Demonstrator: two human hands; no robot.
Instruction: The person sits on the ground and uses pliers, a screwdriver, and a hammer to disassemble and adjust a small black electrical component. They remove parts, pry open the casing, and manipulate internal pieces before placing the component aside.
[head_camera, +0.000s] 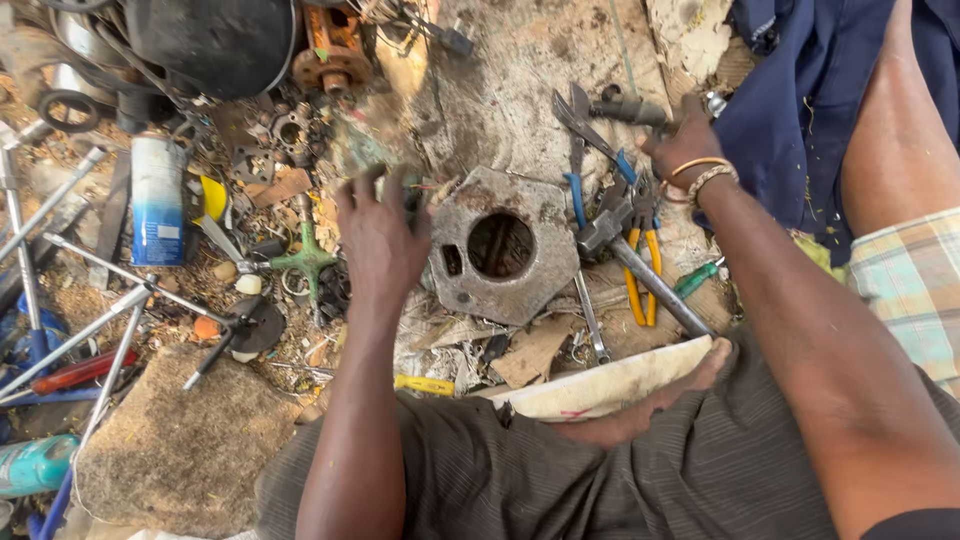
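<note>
My left hand (378, 235) hovers over the cluttered ground just left of a rusty flat metal plate (500, 245) with a large round hole; its fingers are curled around a small dark part that I cannot make out. My right hand (685, 140), with bangles on the wrist, reaches to the upper right and closes on a grey metal cylindrical part (628, 110). Below that hand lie blue-handled pliers (580, 160), yellow-handled pliers (640, 260) and a grey pipe wrench (640, 265).
Rusty gears, a spray can (158, 200), a green cross-shaped part (305, 260), long metal rods (90, 320), a red screwdriver (80, 370) and a flat stone (185, 440) crowd the left. Another person's leg and blue cloth (800, 100) sit at the upper right. My sandalled foot (620, 385) rests below the plate.
</note>
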